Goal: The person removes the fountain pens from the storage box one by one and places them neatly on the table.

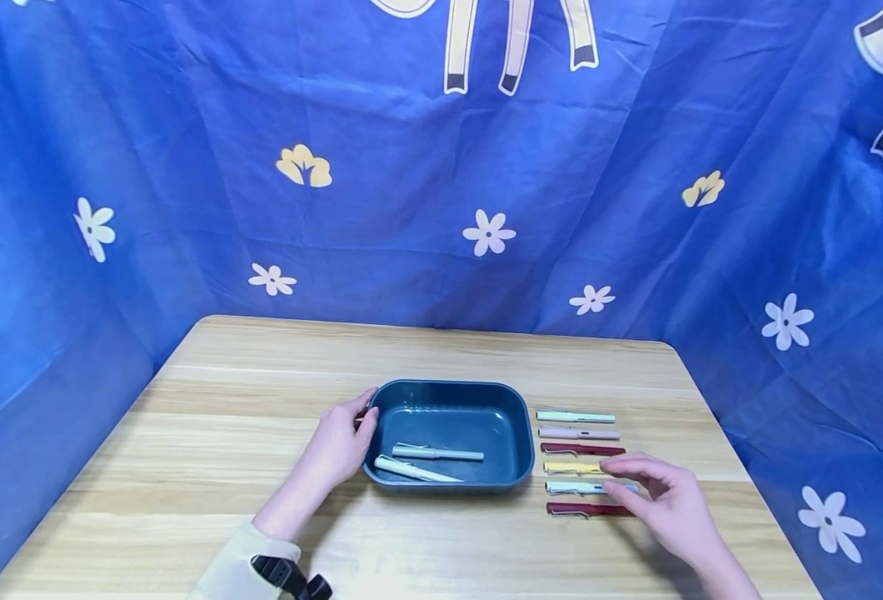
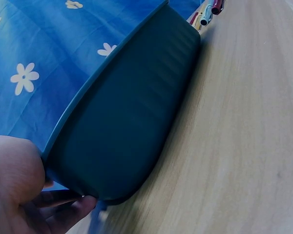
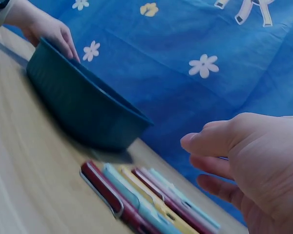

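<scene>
A dark teal rectangular container (image 1: pixel 460 425) stands on the table, with two pale pens inside: one light blue-grey (image 1: pixel 441 454), one white (image 1: pixel 415 471). My left hand (image 1: pixel 340 446) grips its left end, thumb over the rim and fingers against the outside wall. To the container's right, several clip pens lie in a column: mint (image 1: pixel 576 417), lilac (image 1: pixel 580 433), dark red (image 1: pixel 587 450), yellow (image 1: pixel 565 468), light blue (image 1: pixel 572 487) and dark red (image 1: pixel 580 509). Above the nearer pens hovers my right hand (image 1: pixel 670 500), fingers loosely bent, thumb apart, holding nothing in the right wrist view.
The wooden table (image 1: pixel 224 400) has rounded far corners. Blue cloth (image 1: pixel 381 208) printed with flowers and animal legs hangs behind it and along both sides. A black strap (image 1: pixel 280 572) circles the left wrist over a white sleeve (image 1: pixel 239 567).
</scene>
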`<state>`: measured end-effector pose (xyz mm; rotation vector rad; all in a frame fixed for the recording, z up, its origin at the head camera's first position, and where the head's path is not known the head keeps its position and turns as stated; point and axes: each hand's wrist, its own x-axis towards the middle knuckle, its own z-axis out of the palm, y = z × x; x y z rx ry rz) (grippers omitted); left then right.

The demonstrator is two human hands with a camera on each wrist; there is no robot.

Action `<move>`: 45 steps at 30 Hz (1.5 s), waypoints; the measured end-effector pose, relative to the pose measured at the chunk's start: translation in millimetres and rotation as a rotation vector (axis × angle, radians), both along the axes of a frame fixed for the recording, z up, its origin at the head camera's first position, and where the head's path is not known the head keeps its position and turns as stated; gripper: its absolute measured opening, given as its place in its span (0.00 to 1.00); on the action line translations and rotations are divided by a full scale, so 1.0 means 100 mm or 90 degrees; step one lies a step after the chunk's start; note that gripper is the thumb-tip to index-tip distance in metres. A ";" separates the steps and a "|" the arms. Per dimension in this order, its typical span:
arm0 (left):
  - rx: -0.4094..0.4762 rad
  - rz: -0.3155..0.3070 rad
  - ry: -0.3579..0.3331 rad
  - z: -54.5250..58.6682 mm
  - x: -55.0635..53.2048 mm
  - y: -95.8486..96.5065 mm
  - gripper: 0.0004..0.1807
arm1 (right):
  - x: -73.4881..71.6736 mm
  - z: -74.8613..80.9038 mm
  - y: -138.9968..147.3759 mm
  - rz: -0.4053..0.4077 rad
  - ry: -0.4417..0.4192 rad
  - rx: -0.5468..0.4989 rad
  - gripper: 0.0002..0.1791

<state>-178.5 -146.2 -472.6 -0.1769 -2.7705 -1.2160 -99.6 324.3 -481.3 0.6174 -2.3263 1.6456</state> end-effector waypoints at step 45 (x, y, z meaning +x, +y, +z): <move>0.009 0.003 -0.006 -0.01 0.00 0.00 0.26 | -0.48 0.19 -0.97 0.142 -0.047 -0.130 0.16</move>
